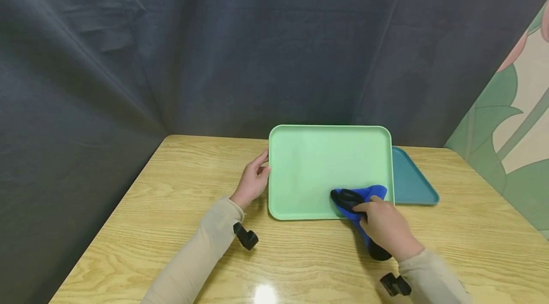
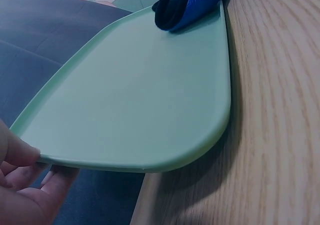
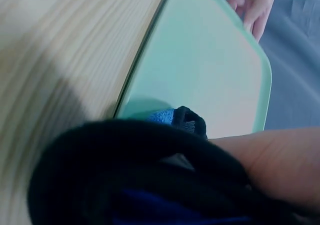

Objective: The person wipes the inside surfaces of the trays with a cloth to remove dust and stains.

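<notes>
A light green tray (image 1: 317,170) stands tilted, its far side raised and its near long edge low by the tabletop. At its left edge my left hand (image 1: 253,180) pinches the rim, thumb on top and fingers (image 2: 57,185) beneath, as the left wrist view shows. My right hand (image 1: 388,223) grips a bunched blue cloth (image 1: 375,193) with black trim at the tray's near right corner. Part of the cloth lies on the tray's inner face, and the rest hangs over the near edge. In the right wrist view the cloth hides most of the right hand's fingers.
A teal tray (image 1: 413,180) lies on the wooden table (image 1: 206,166) at the right, partly hidden by the green tray. A dark curtain (image 1: 274,46) hangs behind the table, and a floral-patterned surface (image 1: 514,127) is at the right.
</notes>
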The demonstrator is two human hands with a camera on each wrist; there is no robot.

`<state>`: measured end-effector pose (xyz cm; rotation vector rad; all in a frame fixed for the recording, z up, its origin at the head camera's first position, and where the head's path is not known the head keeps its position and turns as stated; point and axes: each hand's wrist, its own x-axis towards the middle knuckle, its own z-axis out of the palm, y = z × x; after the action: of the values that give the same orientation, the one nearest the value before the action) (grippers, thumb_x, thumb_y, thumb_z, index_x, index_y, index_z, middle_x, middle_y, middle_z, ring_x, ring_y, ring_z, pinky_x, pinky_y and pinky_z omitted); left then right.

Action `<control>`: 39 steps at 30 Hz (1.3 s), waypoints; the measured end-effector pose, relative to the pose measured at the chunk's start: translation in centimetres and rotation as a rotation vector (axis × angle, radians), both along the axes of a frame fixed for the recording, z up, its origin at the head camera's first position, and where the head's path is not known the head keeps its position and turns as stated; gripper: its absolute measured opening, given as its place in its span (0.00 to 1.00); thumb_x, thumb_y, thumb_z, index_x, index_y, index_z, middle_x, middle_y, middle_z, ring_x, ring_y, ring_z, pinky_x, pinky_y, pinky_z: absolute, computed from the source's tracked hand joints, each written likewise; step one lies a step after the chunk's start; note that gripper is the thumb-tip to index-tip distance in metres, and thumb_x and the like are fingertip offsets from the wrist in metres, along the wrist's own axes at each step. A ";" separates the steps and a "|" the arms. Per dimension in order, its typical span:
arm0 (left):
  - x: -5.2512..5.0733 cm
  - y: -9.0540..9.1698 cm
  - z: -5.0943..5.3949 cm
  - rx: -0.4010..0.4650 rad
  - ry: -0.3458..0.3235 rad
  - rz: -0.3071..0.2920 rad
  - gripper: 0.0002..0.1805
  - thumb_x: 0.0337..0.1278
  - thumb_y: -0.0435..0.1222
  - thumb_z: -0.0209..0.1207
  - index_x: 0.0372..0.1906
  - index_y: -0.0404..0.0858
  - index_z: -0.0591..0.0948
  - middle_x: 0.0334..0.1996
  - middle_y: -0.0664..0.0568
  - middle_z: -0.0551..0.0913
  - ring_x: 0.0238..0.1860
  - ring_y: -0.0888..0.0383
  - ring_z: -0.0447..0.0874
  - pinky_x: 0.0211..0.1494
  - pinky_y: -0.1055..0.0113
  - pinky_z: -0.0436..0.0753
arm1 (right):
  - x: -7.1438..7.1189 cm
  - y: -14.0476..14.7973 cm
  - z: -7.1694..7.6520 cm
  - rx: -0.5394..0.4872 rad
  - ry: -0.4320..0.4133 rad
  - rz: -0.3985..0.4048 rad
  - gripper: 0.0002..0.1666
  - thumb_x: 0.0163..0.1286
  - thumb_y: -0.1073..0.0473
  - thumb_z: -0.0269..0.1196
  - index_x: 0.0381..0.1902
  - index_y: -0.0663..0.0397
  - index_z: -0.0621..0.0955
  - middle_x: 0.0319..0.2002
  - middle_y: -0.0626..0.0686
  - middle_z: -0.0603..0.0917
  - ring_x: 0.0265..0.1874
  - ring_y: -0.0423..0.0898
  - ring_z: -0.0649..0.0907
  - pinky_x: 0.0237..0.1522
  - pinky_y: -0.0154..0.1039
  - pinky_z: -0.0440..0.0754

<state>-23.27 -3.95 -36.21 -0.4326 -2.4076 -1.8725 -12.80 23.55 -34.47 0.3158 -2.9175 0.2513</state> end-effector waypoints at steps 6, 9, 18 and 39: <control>0.0 0.0 0.0 -0.004 0.000 -0.004 0.27 0.67 0.27 0.44 0.70 0.37 0.59 0.66 0.42 0.68 0.55 0.44 0.77 0.56 0.57 0.79 | -0.1 -2.3 0.3 -0.013 0.006 0.036 0.15 0.50 0.72 0.62 0.35 0.56 0.87 0.25 0.56 0.78 0.19 0.45 0.74 0.19 0.34 0.70; 0.0 0.0 0.0 -0.005 -0.005 -0.002 0.27 0.67 0.27 0.44 0.70 0.37 0.59 0.66 0.42 0.68 0.55 0.44 0.77 0.56 0.57 0.79 | -0.3 -3.4 0.2 -0.011 0.026 0.060 0.15 0.50 0.72 0.63 0.35 0.55 0.88 0.25 0.55 0.78 0.20 0.45 0.75 0.20 0.34 0.71; 0.2 -0.1 0.1 -0.005 0.018 0.003 0.27 0.66 0.26 0.44 0.70 0.35 0.60 0.66 0.40 0.68 0.55 0.43 0.78 0.59 0.55 0.78 | -0.2 -7.2 0.2 0.013 0.067 0.112 0.14 0.48 0.72 0.66 0.33 0.53 0.88 0.24 0.54 0.78 0.20 0.47 0.74 0.22 0.36 0.74; 0.1 -0.1 0.1 0.045 0.045 -0.005 0.27 0.65 0.25 0.45 0.69 0.33 0.61 0.64 0.37 0.69 0.52 0.41 0.79 0.48 0.64 0.80 | -0.1 -12.7 0.3 0.083 0.113 0.206 0.12 0.46 0.70 0.68 0.29 0.49 0.89 0.24 0.53 0.76 0.22 0.48 0.72 0.15 0.39 0.77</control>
<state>-23.15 -4.08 -36.14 -0.4724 -2.3326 -1.8939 -12.92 10.83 -34.19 0.6244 -2.7894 0.1374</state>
